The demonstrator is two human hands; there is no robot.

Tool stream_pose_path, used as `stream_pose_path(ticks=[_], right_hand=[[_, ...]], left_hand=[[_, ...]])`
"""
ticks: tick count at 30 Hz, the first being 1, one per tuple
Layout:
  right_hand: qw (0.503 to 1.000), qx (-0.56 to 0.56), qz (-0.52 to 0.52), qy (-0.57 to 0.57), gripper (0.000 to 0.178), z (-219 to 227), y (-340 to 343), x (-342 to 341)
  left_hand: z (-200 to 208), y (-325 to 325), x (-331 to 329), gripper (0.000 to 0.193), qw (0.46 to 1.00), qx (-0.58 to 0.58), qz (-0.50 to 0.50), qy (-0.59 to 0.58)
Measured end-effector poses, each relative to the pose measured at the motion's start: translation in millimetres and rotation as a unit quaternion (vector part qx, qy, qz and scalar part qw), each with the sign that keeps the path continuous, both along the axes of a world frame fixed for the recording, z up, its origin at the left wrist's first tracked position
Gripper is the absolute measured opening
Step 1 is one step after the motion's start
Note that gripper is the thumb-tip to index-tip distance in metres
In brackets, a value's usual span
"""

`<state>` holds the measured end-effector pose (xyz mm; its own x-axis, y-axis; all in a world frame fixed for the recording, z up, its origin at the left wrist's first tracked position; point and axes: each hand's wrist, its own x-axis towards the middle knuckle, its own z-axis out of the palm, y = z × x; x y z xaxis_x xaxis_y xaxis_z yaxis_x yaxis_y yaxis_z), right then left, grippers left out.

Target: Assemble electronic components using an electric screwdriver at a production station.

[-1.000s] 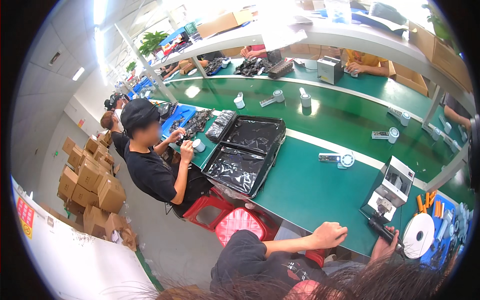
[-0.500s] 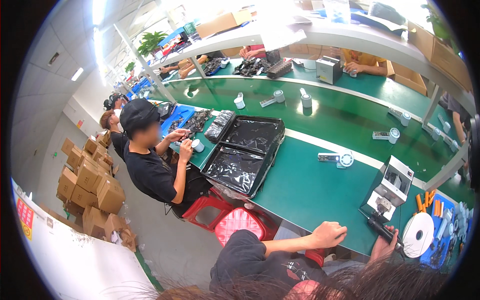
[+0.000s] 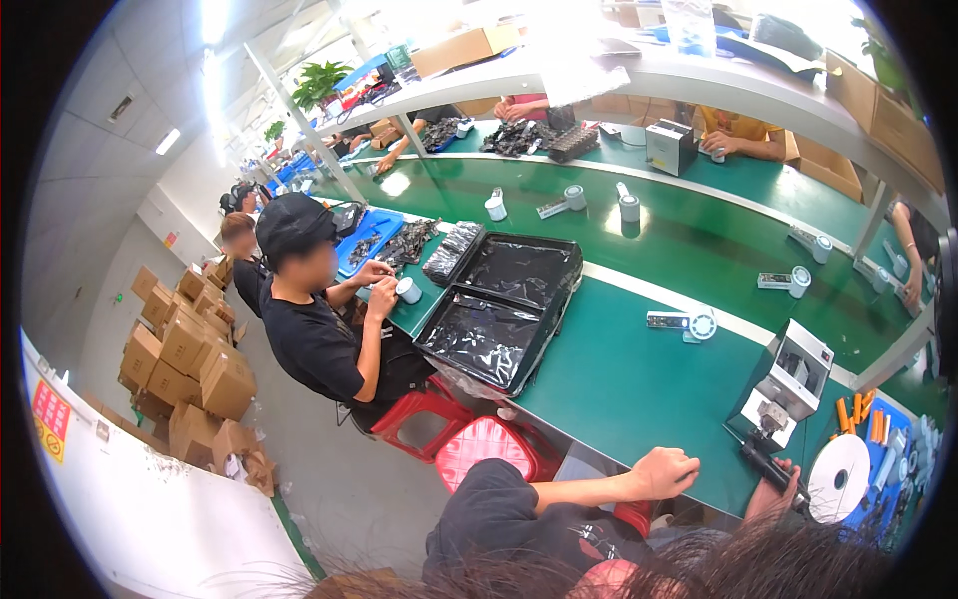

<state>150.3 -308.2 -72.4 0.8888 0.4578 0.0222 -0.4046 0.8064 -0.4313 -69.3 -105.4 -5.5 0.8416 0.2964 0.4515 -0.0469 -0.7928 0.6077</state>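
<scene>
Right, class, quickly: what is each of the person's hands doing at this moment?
Left hand: closed in a loose fist, resting on the green table edge, apparently empty.
Right hand: gripping a black tool.

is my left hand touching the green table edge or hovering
Touching. The head view shows the left hand curled into a loose fist, resting directly on the near edge of the green table, with no gap visible beneath it.
</scene>
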Motion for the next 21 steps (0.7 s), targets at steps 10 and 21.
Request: stream_pose_path(ticks=[10,21], right_hand=[[0.999,-0.002,-0.013,0.030,0.023,-1.7,-1.0,-0.3],[0.999,-0.005,-0.015,0.032,0.021,5.4,2.5,-3.5]], left_hand=[[1.2,0.3,0.0,0.014,1.000,0.010,-0.001,0.004],[-2.6,0.9,2.0,0.013,0.999,0.030,0.010,-0.019]])
